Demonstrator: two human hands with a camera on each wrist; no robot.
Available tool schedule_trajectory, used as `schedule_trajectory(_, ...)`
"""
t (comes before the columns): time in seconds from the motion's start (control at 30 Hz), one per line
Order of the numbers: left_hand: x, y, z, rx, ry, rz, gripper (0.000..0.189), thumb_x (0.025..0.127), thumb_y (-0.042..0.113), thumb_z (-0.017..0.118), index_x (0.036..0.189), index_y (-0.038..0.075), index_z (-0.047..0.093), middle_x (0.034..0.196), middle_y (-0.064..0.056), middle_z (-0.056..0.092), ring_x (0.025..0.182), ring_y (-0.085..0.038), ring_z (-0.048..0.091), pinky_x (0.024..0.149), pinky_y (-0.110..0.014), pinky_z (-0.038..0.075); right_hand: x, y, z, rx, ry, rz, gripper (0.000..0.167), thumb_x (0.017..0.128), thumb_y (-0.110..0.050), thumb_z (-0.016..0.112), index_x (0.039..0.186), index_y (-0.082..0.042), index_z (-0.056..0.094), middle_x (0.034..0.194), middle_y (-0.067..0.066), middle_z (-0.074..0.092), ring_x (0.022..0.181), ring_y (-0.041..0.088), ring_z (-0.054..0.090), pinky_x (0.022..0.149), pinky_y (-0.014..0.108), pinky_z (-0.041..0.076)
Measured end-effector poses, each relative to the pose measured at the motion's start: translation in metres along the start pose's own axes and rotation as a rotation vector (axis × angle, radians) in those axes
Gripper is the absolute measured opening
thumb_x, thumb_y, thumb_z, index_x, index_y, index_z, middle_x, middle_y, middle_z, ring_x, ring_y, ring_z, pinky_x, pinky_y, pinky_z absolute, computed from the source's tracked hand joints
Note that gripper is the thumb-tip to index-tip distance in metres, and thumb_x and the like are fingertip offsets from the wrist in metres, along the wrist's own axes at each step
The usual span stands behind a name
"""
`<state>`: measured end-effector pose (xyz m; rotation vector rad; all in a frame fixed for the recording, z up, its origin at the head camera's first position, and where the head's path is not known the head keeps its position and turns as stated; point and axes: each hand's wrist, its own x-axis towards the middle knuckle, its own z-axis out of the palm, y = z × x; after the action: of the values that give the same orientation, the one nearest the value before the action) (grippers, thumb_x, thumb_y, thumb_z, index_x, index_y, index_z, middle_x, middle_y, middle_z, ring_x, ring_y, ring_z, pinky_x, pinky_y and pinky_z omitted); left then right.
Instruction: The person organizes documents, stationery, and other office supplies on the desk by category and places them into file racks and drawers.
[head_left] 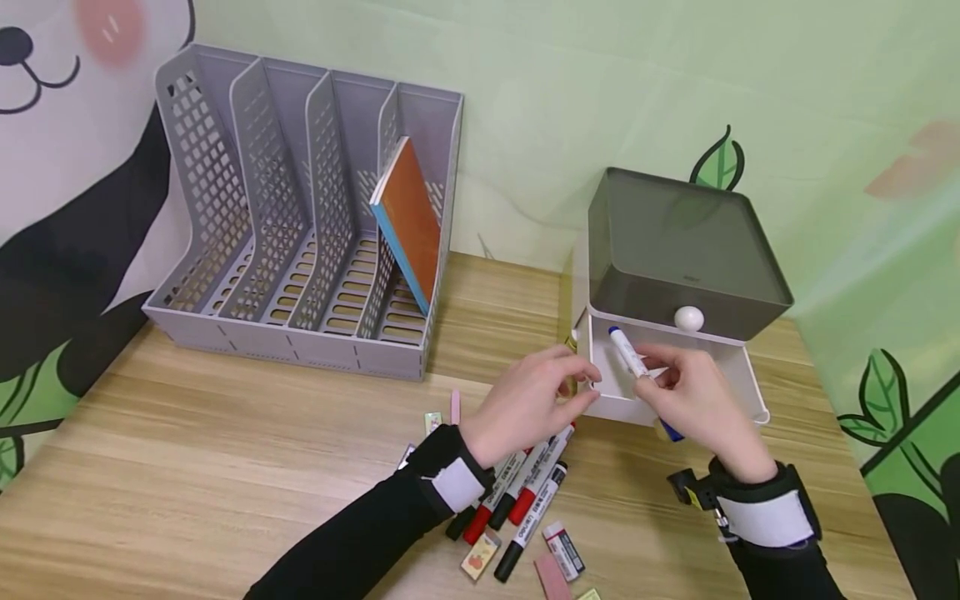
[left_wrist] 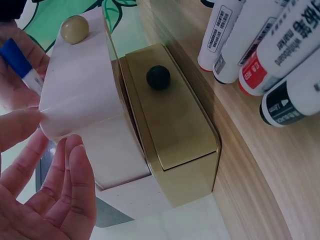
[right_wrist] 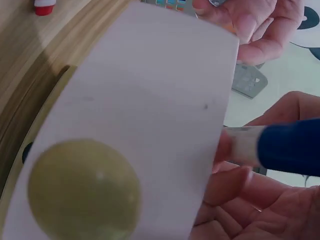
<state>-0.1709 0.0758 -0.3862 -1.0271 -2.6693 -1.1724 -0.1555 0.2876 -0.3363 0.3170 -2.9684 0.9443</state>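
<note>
My right hand (head_left: 693, 396) pinches a white whiteboard marker (head_left: 628, 352) with a blue cap, tilted over the pulled-out white drawer (head_left: 738, 379). The marker's blue cap (right_wrist: 290, 146) looks large in the right wrist view, close to the drawer's front. My left hand (head_left: 528, 392) is at the drawer's front left corner, its thumb and fingertips at the rim with no marker between them. In the left wrist view, those fingers (left_wrist: 82, 175) look fairly straight beside the drawer wall. A dark grey drawer with a white knob (head_left: 688, 318) sits above the white one.
Beside the white drawer stands a gold drawer (left_wrist: 175, 110) with a black knob. Several red and black markers (head_left: 528, 508) and a few erasers (head_left: 564, 550) lie in front of the left hand. A grey file rack (head_left: 300, 350) holding an orange book (head_left: 411, 229) stands at the back left.
</note>
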Motion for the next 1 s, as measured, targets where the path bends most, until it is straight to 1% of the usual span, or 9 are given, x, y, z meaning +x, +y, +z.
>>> schedule_trajectory(0.17, 0.001, -0.002, 0.003, -0.003, -0.004, -0.006, 0.022, 0.097, 0.026, 0.068, 0.114, 0.013, 0.072, 0.102, -0.002, 0.071, 0.085, -0.011, 0.065, 0.067, -0.014, 0.046, 0.011, 0.002, -0.001, -0.035, -0.039, 0.027, 0.038, 0.088, -0.004, 0.059, 0.122, 0.01, 0.066, 0.112, 0.029, 0.072, 0.081, 0.026, 0.071, 0.064, 0.024, 0.054)
schedule_trajectory(0.37, 0.001, -0.004, 0.005, -0.01, 0.004, -0.002, 0.022, 0.098, 0.027, 0.067, 0.114, 0.013, 0.072, 0.101, -0.003, 0.071, 0.086, -0.013, 0.067, 0.066, -0.015, 0.045, 0.022, 0.006, 0.001, -0.055, -0.076, 0.062, 0.036, 0.092, -0.009, 0.058, 0.123, 0.008, 0.066, 0.113, 0.027, 0.072, 0.091, 0.033, 0.073, 0.072, 0.034, 0.056)
schedule_trajectory(0.57, 0.0, -0.004, 0.006, 0.003, 0.007, -0.012, 0.022, 0.098, 0.028, 0.067, 0.114, 0.014, 0.072, 0.1, 0.0, 0.071, 0.084, -0.012, 0.067, 0.064, -0.011, 0.042, 0.028, 0.009, 0.007, -0.025, -0.043, 0.082, 0.037, 0.097, -0.013, 0.059, 0.128, 0.008, 0.063, 0.12, 0.029, 0.069, 0.101, 0.039, 0.069, 0.084, 0.049, 0.058)
schedule_trajectory(0.6, 0.0, -0.004, 0.006, 0.002, 0.007, -0.014, 0.022, 0.098, 0.028, 0.067, 0.114, 0.014, 0.072, 0.099, 0.0, 0.071, 0.084, -0.011, 0.066, 0.064, -0.011, 0.042, 0.028, 0.009, 0.008, -0.022, -0.045, 0.081, 0.038, 0.098, -0.013, 0.058, 0.129, 0.008, 0.063, 0.122, 0.029, 0.069, 0.103, 0.04, 0.069, 0.085, 0.05, 0.058)
schedule_trajectory(0.67, 0.0, -0.004, 0.006, 0.0, 0.008, -0.016, 0.022, 0.098, 0.028, 0.067, 0.114, 0.014, 0.072, 0.099, 0.0, 0.07, 0.083, -0.011, 0.066, 0.064, -0.011, 0.042, 0.029, 0.008, 0.011, -0.008, -0.071, 0.069, 0.038, 0.099, -0.013, 0.057, 0.129, 0.009, 0.062, 0.124, 0.03, 0.067, 0.106, 0.041, 0.069, 0.085, 0.048, 0.058)
schedule_trajectory(0.73, 0.0, -0.004, 0.006, -0.003, 0.008, -0.018, 0.022, 0.098, 0.028, 0.067, 0.114, 0.015, 0.072, 0.098, 0.001, 0.07, 0.083, -0.011, 0.065, 0.063, -0.011, 0.042, 0.03, 0.007, 0.014, 0.025, -0.118, 0.048, 0.037, 0.099, -0.012, 0.055, 0.128, 0.011, 0.062, 0.122, 0.029, 0.068, 0.101, 0.038, 0.069, 0.08, 0.042, 0.059)
schedule_trajectory(0.83, -0.001, -0.004, 0.006, 0.002, 0.008, -0.019, 0.021, 0.098, 0.028, 0.067, 0.114, 0.016, 0.072, 0.098, 0.001, 0.07, 0.082, -0.01, 0.065, 0.062, -0.011, 0.041, 0.031, 0.007, 0.017, 0.065, -0.173, 0.006, 0.034, 0.099, -0.007, 0.052, 0.125, 0.012, 0.063, 0.11, 0.026, 0.07, 0.087, 0.027, 0.066, 0.068, 0.028, 0.052)
schedule_trajectory(0.9, -0.001, -0.004, 0.005, 0.002, 0.01, -0.019, 0.021, 0.098, 0.028, 0.067, 0.114, 0.016, 0.072, 0.098, 0.001, 0.07, 0.082, -0.01, 0.064, 0.062, -0.01, 0.041, 0.032, 0.007, 0.018, 0.078, -0.184, -0.009, 0.033, 0.098, -0.005, 0.051, 0.123, 0.011, 0.064, 0.103, 0.022, 0.071, 0.081, 0.021, 0.062, 0.063, 0.023, 0.048)
schedule_trajectory(1.0, -0.001, -0.004, 0.005, -0.006, 0.011, -0.019, 0.021, 0.098, 0.027, 0.067, 0.114, 0.015, 0.072, 0.098, 0.001, 0.07, 0.081, -0.01, 0.064, 0.062, -0.011, 0.041, 0.032, 0.007, 0.018, 0.069, -0.182, -0.02, 0.032, 0.098, -0.004, 0.051, 0.122, 0.01, 0.065, 0.101, 0.021, 0.071, 0.081, 0.021, 0.063, 0.062, 0.022, 0.048)
